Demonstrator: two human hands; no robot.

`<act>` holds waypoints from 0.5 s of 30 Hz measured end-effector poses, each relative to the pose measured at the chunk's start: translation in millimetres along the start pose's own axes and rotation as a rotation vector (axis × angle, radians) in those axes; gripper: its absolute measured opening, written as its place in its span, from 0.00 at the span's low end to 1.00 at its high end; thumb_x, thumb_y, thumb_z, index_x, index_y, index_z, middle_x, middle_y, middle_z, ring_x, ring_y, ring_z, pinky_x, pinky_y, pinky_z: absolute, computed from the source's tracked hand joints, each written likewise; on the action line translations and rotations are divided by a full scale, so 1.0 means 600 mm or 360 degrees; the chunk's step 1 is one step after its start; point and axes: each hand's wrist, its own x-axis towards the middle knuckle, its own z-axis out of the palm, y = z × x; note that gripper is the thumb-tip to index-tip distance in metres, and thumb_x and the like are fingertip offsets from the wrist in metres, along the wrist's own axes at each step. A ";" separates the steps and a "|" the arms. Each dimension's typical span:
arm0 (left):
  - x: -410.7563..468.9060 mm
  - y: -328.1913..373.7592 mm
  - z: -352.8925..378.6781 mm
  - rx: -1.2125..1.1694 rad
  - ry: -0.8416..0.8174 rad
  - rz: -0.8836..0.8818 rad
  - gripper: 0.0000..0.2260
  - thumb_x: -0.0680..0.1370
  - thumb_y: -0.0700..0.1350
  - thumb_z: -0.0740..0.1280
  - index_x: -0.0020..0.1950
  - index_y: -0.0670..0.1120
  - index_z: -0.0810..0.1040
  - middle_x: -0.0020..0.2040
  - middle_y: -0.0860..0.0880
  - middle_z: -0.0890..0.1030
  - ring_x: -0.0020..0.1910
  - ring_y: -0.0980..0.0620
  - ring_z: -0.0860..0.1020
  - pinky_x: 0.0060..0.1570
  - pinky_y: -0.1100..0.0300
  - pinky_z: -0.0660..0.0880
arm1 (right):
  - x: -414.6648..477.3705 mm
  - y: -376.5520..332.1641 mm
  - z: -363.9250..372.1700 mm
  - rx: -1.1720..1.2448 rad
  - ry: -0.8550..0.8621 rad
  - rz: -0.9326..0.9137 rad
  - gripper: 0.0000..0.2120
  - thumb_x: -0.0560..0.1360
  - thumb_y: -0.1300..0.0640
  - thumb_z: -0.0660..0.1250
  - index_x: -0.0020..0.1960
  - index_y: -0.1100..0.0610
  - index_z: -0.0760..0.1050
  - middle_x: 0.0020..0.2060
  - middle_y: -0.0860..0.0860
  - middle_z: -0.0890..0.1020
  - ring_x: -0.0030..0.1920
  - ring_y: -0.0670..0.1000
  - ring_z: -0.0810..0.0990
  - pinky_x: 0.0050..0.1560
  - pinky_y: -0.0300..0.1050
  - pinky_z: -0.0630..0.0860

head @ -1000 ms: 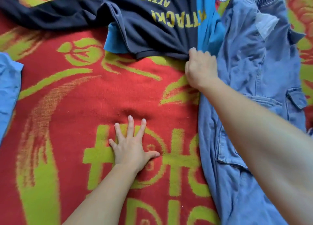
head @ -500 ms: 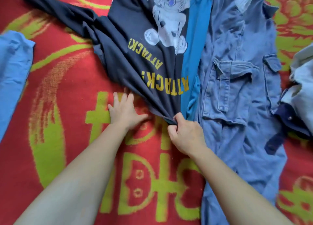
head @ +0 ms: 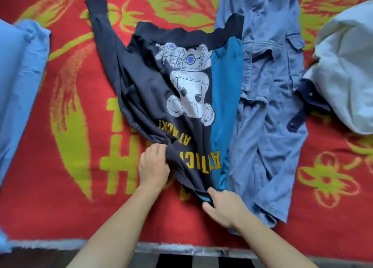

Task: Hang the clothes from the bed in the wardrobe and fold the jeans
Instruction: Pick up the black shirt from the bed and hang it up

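the navy sweatshirt (head: 145,85) lies print up on the red blanket (head: 60,207), its teal side against the jeans (head: 268,126). the right hand (head: 224,207) pinches its near hem with thumb and curled fingers. the left hand (head: 154,166) bunches the left edge, fingertips seemingly tucked under the cloth.

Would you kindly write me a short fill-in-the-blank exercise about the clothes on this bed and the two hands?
1. ____ of the person's hands, the left hand and the right hand, grip the navy sweatshirt.
2. As the person sees it, the light-blue jeans lie on the sweatshirt's ____ side.
3. The blanket under the clothes is mainly ____ with yellow-green patterns.
Missing words: both; right; red.
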 end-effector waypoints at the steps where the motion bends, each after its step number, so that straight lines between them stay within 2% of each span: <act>1: -0.017 -0.002 -0.019 0.0015 -0.0123 -0.0125 0.18 0.64 0.34 0.70 0.54 0.40 0.77 0.50 0.40 0.79 0.49 0.37 0.78 0.48 0.46 0.74 | -0.009 -0.001 -0.009 0.0025 -0.0005 0.0029 0.15 0.78 0.39 0.53 0.48 0.51 0.63 0.47 0.55 0.83 0.50 0.61 0.81 0.44 0.50 0.71; 4: -0.061 -0.019 -0.086 0.0194 -0.0559 -0.0336 0.11 0.73 0.41 0.66 0.53 0.45 0.69 0.52 0.43 0.79 0.53 0.39 0.78 0.49 0.48 0.73 | -0.046 -0.009 -0.056 0.0050 0.0092 0.0147 0.17 0.81 0.39 0.53 0.54 0.52 0.69 0.53 0.56 0.82 0.56 0.60 0.80 0.48 0.51 0.73; 7: -0.103 -0.024 -0.173 0.0230 -0.0749 -0.0283 0.12 0.75 0.45 0.65 0.49 0.48 0.61 0.55 0.44 0.79 0.54 0.40 0.79 0.47 0.50 0.74 | -0.101 -0.032 -0.135 -0.0035 0.0300 0.0195 0.15 0.81 0.42 0.55 0.56 0.52 0.71 0.54 0.57 0.83 0.57 0.61 0.80 0.50 0.52 0.73; 9: -0.118 -0.008 -0.250 0.0131 -0.0647 -0.0241 0.15 0.76 0.49 0.67 0.48 0.48 0.60 0.54 0.43 0.79 0.54 0.39 0.79 0.44 0.50 0.73 | -0.148 -0.059 -0.207 -0.0048 0.0487 0.0205 0.12 0.81 0.46 0.57 0.55 0.53 0.71 0.53 0.58 0.82 0.55 0.62 0.80 0.49 0.53 0.73; 11: -0.119 0.013 -0.337 -0.0043 -0.0469 -0.0233 0.18 0.76 0.53 0.70 0.47 0.48 0.61 0.48 0.42 0.80 0.51 0.38 0.79 0.39 0.51 0.69 | -0.195 -0.094 -0.287 0.0077 0.0721 0.0213 0.09 0.79 0.51 0.60 0.56 0.53 0.73 0.53 0.58 0.82 0.55 0.62 0.79 0.49 0.53 0.72; 13: -0.115 0.039 -0.428 -0.0207 -0.0269 -0.0237 0.18 0.76 0.54 0.70 0.47 0.47 0.63 0.39 0.45 0.76 0.47 0.37 0.79 0.34 0.52 0.65 | -0.245 -0.132 -0.370 0.0317 0.0980 0.0242 0.12 0.76 0.57 0.62 0.59 0.51 0.76 0.56 0.57 0.82 0.57 0.62 0.78 0.52 0.52 0.73; 15: -0.117 0.068 -0.515 -0.0364 -0.0035 -0.0203 0.12 0.78 0.53 0.68 0.50 0.48 0.67 0.38 0.46 0.77 0.44 0.37 0.79 0.33 0.52 0.63 | -0.301 -0.171 -0.445 0.0588 0.1248 0.0215 0.20 0.71 0.63 0.64 0.61 0.50 0.76 0.57 0.55 0.81 0.58 0.60 0.78 0.55 0.50 0.73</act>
